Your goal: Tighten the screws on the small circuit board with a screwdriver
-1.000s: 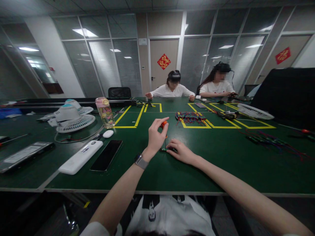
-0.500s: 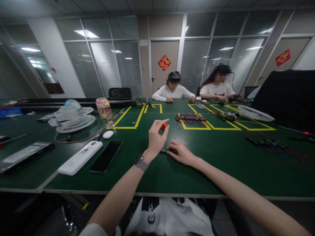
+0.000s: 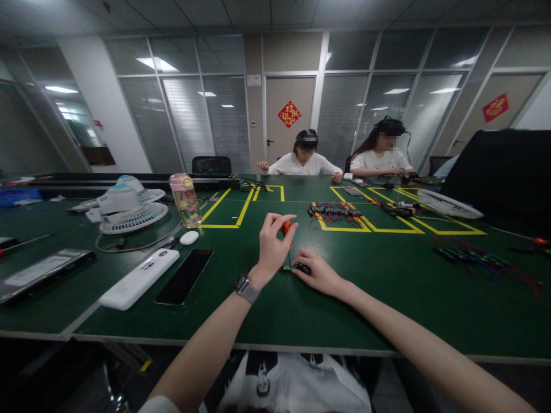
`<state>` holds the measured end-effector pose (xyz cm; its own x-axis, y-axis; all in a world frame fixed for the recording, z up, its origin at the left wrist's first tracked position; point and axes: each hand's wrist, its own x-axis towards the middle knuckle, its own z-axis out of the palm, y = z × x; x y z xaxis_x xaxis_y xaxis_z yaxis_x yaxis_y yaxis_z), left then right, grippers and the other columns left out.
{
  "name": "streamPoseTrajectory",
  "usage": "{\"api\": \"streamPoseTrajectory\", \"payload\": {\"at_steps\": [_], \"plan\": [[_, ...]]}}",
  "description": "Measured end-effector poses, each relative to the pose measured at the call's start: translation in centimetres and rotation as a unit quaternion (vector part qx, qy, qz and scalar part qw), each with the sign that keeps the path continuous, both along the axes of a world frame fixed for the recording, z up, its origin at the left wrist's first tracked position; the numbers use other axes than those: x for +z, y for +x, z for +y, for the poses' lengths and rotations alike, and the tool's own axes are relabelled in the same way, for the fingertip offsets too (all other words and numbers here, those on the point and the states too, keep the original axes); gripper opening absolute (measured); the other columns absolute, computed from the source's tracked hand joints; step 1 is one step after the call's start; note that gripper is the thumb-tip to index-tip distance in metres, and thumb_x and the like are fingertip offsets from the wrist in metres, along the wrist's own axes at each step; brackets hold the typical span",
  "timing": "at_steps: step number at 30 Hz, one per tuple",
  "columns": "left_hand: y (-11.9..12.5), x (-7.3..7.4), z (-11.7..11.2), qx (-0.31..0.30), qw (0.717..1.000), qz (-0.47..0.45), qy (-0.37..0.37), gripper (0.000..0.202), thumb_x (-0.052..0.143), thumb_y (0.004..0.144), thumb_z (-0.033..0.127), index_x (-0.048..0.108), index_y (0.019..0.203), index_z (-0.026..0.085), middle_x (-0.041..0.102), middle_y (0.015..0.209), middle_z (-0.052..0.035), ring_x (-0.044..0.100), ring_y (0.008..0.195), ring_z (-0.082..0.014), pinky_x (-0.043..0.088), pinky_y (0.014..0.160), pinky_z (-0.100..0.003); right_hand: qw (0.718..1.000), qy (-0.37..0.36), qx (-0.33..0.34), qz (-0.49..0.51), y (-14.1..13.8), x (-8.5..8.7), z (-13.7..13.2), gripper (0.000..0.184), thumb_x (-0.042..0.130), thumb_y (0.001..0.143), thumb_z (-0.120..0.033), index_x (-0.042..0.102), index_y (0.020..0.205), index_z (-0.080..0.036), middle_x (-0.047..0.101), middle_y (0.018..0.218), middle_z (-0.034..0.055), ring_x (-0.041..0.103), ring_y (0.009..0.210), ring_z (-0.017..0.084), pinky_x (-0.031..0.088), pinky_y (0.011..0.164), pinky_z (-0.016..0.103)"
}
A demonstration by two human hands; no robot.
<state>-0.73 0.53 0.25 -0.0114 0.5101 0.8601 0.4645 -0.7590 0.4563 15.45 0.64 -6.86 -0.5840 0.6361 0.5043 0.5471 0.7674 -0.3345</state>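
Observation:
My left hand (image 3: 273, 245), with a watch on the wrist, pinches the orange handle of a small screwdriver (image 3: 286, 228) that stands upright, tip down on a small green circuit board (image 3: 289, 268). My right hand (image 3: 317, 272) lies on the green table (image 3: 267, 304) with its fingers pressed on the right end of that board, holding it down. Most of the board is hidden under my fingers.
To the left lie a black phone (image 3: 185, 276), a white power bank (image 3: 140, 278), a white mouse (image 3: 189, 237), a pink-lidded bottle (image 3: 185, 200) and two small fans (image 3: 129, 207). Bundles of coloured wires (image 3: 333, 211) lie ahead. Two people sit at the far side.
My left hand's fingers have turned slightly on the screwdriver handle and sunk a little. My right hand stays on the board. The view has tilted a bit upward.

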Motion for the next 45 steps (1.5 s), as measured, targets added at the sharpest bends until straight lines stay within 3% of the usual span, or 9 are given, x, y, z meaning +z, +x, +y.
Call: {"api": "streamPoseTrajectory", "payload": {"at_steps": [6,13,19,25,27,34,42,45], "plan": [[0.0,-0.1,0.1,-0.048,0.999,0.002,-0.022,0.030,0.039,0.095,0.018,0.058,0.118,0.020,0.060,0.104,-0.0061,0.057,0.095,-0.0145,0.045,0.085,-0.027,1.000,-0.007,-0.001,0.002,0.1,0.0,0.1,0.008,0.059,0.084,-0.017,0.064,0.090,-0.018,0.058,0.089,0.0066,0.053,0.085,0.020,0.046,0.078,0.035],[-0.2,-0.1,0.2,-0.009,1.000,-0.001,-0.010,0.018,0.056,0.089,0.026,0.065,0.102,0.020,0.056,0.088,-0.0029,0.056,0.082,-0.0139,0.046,0.078,-0.026,1.000,-0.010,-0.012,0.000,0.1,0.0,0.3,0.006,0.062,0.083,-0.017,0.066,0.088,-0.017,0.059,0.087,0.0064,0.053,0.084,0.020,0.045,0.076,0.034],[-0.1,-0.3,0.2,-0.055,0.998,0.006,-0.026,0.031,0.038,0.096,0.017,0.056,0.121,0.020,0.060,0.104,-0.0057,0.057,0.097,-0.0145,0.044,0.087,-0.027,1.000,0.001,-0.025,-0.018,0.2,0.0,0.3,0.007,0.062,0.084,-0.019,0.067,0.088,-0.017,0.060,0.088,0.0064,0.053,0.086,0.020,0.043,0.080,0.035],[0.0,-0.2,0.2,-0.010,1.000,0.005,-0.008,0.020,0.056,0.088,0.022,0.064,0.107,0.020,0.055,0.086,-0.0015,0.055,0.078,-0.0125,0.045,0.077,-0.024,0.998,-0.013,-0.042,-0.034,0.2,0.3,0.1,0.009,0.062,0.084,-0.021,0.068,0.090,-0.017,0.061,0.090,0.0062,0.053,0.088,0.021,0.041,0.083,0.037],[-0.1,-0.1,0.1,-0.006,1.000,0.008,-0.010,0.019,0.056,0.088,0.024,0.065,0.105,0.020,0.053,0.087,-0.0017,0.054,0.081,-0.0130,0.045,0.078,-0.025,0.998,-0.018,-0.049,-0.040,0.2,0.4,0.0,0.009,0.063,0.084,-0.021,0.068,0.090,-0.017,0.061,0.091,0.0064,0.053,0.089,0.021,0.040,0.083,0.037],[-0.1,-0.2,0.0,-0.066,0.997,0.018,-0.038,0.032,0.039,0.095,0.016,0.055,0.123,0.019,0.060,0.105,-0.0062,0.057,0.096,-0.0144,0.045,0.086,-0.027,0.996,-0.036,-0.056,-0.052,0.2,0.7,0.1,0.011,0.063,0.085,-0.022,0.070,0.093,-0.018,0.063,0.092,0.0057,0.055,0.090,0.020,0.038,0.085,0.037],[-0.1,0.1,0.0,-0.024,0.999,0.024,0.000,0.021,0.056,0.088,0.020,0.064,0.107,0.021,0.056,0.086,-0.0017,0.056,0.079,-0.0126,0.046,0.076,-0.025,0.993,-0.061,-0.086,-0.057,0.3,1.0,0.0,0.013,0.064,0.084,-0.026,0.073,0.093,-0.022,0.067,0.089,0.0048,0.059,0.088,0.021,0.036,0.080,0.036],[-0.2,0.0,0.1,-0.040,0.999,0.025,-0.011,0.025,0.050,0.091,0.020,0.062,0.113,0.021,0.059,0.094,-0.0034,0.057,0.085,-0.0132,0.046,0.080,-0.025,0.993,-0.061,-0.088,-0.058,0.3,1.0,0.0,0.014,0.064,0.084,-0.026,0.074,0.094,-0.023,0.067,0.089,0.0044,0.060,0.086,0.020,0.035,0.080,0.035]]}}
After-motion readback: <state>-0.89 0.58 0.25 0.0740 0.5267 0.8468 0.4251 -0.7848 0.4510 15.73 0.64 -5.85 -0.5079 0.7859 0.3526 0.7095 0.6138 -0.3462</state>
